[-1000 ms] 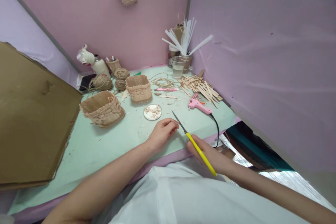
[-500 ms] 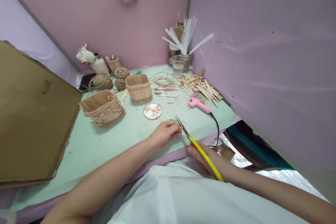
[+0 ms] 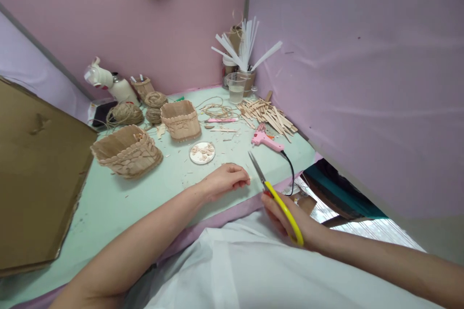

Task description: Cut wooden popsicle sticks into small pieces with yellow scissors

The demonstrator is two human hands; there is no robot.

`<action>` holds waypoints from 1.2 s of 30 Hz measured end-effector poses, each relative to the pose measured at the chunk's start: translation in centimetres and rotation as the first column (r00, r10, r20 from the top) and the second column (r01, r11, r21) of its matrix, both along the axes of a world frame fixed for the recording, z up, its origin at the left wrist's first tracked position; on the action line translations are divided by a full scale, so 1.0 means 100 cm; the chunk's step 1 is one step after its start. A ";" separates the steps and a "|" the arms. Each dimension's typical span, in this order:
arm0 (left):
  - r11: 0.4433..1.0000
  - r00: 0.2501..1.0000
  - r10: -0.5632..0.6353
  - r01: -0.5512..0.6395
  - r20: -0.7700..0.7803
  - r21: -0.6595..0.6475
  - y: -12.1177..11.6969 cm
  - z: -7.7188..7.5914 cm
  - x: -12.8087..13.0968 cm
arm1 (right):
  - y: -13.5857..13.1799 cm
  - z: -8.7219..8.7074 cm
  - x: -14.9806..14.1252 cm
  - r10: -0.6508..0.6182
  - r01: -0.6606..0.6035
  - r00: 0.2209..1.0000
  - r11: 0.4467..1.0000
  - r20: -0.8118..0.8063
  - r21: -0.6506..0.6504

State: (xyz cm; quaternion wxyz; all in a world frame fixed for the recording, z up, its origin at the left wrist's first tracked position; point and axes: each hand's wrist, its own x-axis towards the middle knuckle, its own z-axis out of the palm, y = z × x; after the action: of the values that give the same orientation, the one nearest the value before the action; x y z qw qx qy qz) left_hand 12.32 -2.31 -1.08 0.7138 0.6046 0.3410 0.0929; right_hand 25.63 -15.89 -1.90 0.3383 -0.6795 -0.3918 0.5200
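Though part-hidden in clenched right hand [image 3: 300, 217], yellow-handled steel scissors [image 3: 277, 196], blades projecting forward; curled left hand [image 3: 227, 179], any contents unclear.

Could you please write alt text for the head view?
A person's right hand holds yellow-handled scissors near the curled left hand, at a green table with two wooden baskets, a dish of pale pieces, a pink glue gun and piled wooden sticks.

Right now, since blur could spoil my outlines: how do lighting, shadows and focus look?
Head view: soft light, bright glare at lower right; head view: faint shadow beneath the nearer wooden basket; head view: yellow-handled scissors fairly clear, detail ahead of the left hand too small to tell.
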 end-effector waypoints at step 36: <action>0.961 0.972 0.173 -0.202 0.160 0.187 -0.014 -0.004 -0.003 | 0.057 -0.012 -0.001 -0.213 0.320 0.918 0.895 -0.333 0.310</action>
State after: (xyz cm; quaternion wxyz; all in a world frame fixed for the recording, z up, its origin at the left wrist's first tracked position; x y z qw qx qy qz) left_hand 12.04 -3.72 -1.45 0.6590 0.6307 0.3341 0.2373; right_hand 25.52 -10.17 -3.13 0.5790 -0.5701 -0.3280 0.4818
